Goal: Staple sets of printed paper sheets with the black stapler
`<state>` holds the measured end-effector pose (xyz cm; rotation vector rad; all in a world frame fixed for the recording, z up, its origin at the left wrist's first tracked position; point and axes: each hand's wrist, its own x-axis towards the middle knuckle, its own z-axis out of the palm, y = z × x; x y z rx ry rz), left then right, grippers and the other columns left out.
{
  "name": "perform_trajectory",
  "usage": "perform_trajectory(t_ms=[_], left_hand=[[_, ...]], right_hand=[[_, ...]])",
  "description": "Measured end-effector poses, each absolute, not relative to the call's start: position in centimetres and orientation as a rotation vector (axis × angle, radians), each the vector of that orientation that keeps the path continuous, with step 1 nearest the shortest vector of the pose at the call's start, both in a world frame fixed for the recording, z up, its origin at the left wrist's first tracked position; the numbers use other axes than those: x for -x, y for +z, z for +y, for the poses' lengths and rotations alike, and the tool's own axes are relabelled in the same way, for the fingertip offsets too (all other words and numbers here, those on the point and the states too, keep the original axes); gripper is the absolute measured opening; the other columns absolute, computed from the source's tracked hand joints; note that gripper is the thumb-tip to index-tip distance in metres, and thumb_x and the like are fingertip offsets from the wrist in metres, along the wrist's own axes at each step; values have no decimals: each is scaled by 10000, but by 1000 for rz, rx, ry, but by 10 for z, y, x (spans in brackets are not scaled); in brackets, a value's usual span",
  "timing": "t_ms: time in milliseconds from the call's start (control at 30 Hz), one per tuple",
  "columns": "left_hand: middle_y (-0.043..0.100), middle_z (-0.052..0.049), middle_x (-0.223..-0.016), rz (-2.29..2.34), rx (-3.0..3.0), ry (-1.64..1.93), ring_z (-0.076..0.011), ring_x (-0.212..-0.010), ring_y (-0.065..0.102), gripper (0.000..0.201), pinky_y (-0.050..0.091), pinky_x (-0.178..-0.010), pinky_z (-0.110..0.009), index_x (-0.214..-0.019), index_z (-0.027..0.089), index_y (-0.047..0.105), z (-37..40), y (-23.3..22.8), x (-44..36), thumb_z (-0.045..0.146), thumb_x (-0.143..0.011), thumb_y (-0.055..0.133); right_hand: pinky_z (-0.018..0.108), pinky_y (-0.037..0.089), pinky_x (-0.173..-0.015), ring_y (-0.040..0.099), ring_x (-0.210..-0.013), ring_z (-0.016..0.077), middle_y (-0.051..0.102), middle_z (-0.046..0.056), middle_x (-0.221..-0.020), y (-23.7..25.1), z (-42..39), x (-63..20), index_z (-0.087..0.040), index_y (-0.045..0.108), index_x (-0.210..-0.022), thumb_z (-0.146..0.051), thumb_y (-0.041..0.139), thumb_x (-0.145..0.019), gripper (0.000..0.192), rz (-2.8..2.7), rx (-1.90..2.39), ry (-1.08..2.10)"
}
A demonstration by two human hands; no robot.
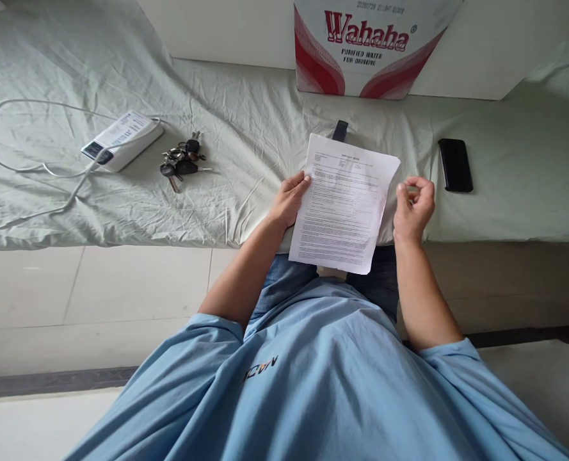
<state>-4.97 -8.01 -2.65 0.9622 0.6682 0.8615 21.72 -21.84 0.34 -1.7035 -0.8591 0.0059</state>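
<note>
Left hand [291, 198] pinches a printed document [344, 211] mid-frame; right hand [413, 208], loosely curled, hovers just beside it. I see a black smartphone [456, 165], right of frame.

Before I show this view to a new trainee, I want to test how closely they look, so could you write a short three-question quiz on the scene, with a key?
1. Multiple choice: what does the left grip hold?
A) the keys
B) the printed paper
C) the white cable

2. True or false: the black phone lies to the right of the right grip.

3. Fill in the blank: the largest word on the red and white carton reads ____.

Key: 1. B; 2. True; 3. Wahaha
</note>
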Motion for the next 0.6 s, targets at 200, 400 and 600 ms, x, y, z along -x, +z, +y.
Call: perform_trajectory(t_ms=[200,400,600], left_hand=[[904,-88,-1063,636,-954,872,-314,-1178,879,591,719,-1002,-407,-1109,223,837,-82,-24,48,736,-855,988],[898,-110,-1063,607,-956,864,-328,-1220,870,568,716,-1043,-438,-1136,211,839,-81,-24,48,708,-896,971],[895,-92,-1058,645,-968,895,-304,-1186,874,541,710,-1021,-406,-1143,222,840,-80,-25,48,700,-918,956]], right_hand=[[244,347,-481,466,-519,94,707,-3,-670,10,-330,-225,-211,778,-853,-830,931,-813,638,-750,1749,669],[310,644,-641,793,-792,216,894,80,-908,-17,-377,-188,-228,875,-962,-884,1073,-496,828,-495,1806,1242],[354,673,-745,837,-943,264,924,57,-1087,-32,-353,-136,-268,875,-1114,-790,1104,-558,796,-347,1550,1273]])
